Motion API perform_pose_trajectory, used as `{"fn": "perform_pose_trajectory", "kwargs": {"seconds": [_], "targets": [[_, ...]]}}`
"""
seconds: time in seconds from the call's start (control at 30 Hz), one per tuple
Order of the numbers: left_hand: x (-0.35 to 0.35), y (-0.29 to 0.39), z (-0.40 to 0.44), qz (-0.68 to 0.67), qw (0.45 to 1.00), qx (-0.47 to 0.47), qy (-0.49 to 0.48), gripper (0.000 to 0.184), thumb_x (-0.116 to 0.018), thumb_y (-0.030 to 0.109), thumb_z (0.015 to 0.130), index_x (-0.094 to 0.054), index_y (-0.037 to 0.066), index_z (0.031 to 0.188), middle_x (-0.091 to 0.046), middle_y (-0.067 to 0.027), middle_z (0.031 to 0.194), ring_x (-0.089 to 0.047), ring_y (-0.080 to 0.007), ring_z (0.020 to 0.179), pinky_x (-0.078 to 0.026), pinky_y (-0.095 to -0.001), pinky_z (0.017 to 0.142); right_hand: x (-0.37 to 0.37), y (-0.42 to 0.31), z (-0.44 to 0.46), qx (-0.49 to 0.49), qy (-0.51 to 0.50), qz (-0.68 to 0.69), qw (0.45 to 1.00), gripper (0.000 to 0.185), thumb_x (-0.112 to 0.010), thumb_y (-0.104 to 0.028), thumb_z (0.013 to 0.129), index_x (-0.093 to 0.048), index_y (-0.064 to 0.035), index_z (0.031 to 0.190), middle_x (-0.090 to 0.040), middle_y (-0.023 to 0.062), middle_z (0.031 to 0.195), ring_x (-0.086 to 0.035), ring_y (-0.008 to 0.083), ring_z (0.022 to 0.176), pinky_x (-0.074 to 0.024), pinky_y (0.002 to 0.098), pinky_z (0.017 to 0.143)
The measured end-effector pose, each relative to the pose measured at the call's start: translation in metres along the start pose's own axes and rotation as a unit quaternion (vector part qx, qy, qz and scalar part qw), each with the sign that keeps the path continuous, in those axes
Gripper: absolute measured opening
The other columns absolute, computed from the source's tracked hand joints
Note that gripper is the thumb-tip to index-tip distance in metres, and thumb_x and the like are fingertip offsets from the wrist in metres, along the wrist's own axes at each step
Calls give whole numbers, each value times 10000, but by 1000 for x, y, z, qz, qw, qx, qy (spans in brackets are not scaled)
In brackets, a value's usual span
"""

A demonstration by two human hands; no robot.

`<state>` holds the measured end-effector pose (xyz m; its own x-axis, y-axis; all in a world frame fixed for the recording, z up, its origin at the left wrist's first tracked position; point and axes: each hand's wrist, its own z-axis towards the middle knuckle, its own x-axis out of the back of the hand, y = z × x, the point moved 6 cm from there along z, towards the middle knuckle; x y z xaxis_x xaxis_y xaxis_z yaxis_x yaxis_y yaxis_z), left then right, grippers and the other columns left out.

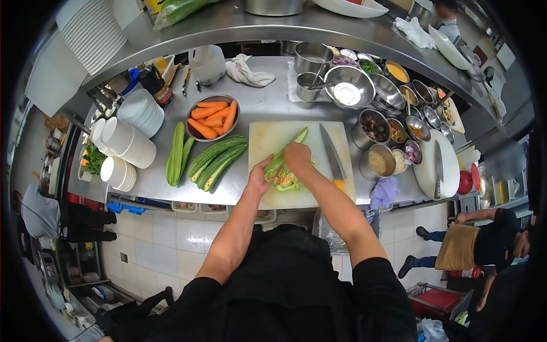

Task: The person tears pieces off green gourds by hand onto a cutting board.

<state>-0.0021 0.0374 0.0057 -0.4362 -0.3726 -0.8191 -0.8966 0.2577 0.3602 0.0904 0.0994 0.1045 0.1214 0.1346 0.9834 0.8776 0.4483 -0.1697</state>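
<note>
My left hand (260,177) is closed around the near end of a cut zucchini (277,162) over the white cutting board (266,132). My right hand (298,157) is curled in a fist over the zucchini's middle; whatever its fingers grip is hidden. Beyond the knuckles, the zucchini's far end shows pale cut flesh. Under both hands lies a small heap of pale green and orange scraps (286,181). A large kitchen knife (333,153) with an orange handle rests on the board to the right. Several whole zucchini (218,162) lie left of the board.
A steel bowl of carrots (213,118) stands at the back left, near stacked white bowls (128,139). Steel pots and ingredient bowls (371,126) crowd the right, with a purple cloth (384,192) at the edge. A steel shelf (239,29) overhangs the back. Other people stand at both sides.
</note>
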Motion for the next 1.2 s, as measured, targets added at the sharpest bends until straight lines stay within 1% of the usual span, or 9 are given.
{"fn": "perform_pose_trajectory", "kwargs": {"seconds": [0.13,0.33,0.47,0.57,0.83,0.9,1.0,1.1,1.2], "targets": [[11,-4,8,34,999,1,15,313,-473,162,892,-521,39,1176,-563,-106,1143,-557,-219,1018,-447,-337,896,-51,-55,-18,67,-57,-64,994,152,-546,-170,777,-676,-95,756,-668,95,779,-661,206,717,-517,316,587],[-22,2,-25,54,997,-11,54,307,-509,194,877,-553,36,1136,-595,-97,1084,-578,-207,964,-450,-322,876,10,-32,-24,-4,-83,-13,996,140,-570,-175,751,-688,-101,763,-671,82,772,-662,225,736,-520,328,605],[-1,1,3,45,999,16,26,322,-513,192,876,-537,40,1159,-568,-115,1124,-559,-227,986,-456,-346,862,-50,-51,-34,34,20,-14,999,136,-585,-173,717,-662,-61,708,-645,151,732,-649,284,695,-513,394,591],[4,-1,0,38,998,33,37,325,-480,177,893,-505,41,1188,-547,-123,1154,-539,-242,1020,-461,-363,854,-32,-71,-60,69,-51,22,996,147,-569,-157,728,-657,-41,744,-643,163,758,-650,280,718,-512,406,612],[-5,5,-2,-12,998,38,42,284,-408,208,928,-501,65,1155,-572,-120,1087,-537,-232,1018,-472,-371,805,-10,26,21,-122,67,91,986,150,-499,-126,779,-591,-16,823,-632,181,791,-635,314,726,-507,408,605],[12,2,13,4,998,45,32,271,-406,209,929,-508,69,1137,-573,-118,1082,-541,-225,1009,-474,-365,791,-27,-14,6,-34,71,104,991,154,-484,-103,786,-575,-3,860,-629,185,790,-637,311,709,-508,403,604],[11,-2,22,-92,947,45,-306,266,-408,210,928,-516,80,1134,-574,-95,1087,-542,-218,1000,-476,-361,775,-27,-68,-17,-1,79,64,995,157,-461,-113,816,-553,3,868,-651,156,775,-653,281,693,-520,391,605],[22,-1,13,-5,998,57,11,264,-418,215,924,-527,73,1118,-586,-84,1060,-548,-216,993,-474,-362,779,6,-32,-16,-74,53,87,992,187,-471,-122,814,-556,21,898,-653,165,798,-654,285,715,-518,393,620],[-3,4,-3,-22,998,26,56,271,-432,218,918,-530,68,1122,-590,-92,1057,-554,-221,993,-468,-369,824,3,9,1,-119,48,89,988,199,-502,-133,802,-578,21,904,-653,163,808,-653,280,745,-516,375,640]]}}
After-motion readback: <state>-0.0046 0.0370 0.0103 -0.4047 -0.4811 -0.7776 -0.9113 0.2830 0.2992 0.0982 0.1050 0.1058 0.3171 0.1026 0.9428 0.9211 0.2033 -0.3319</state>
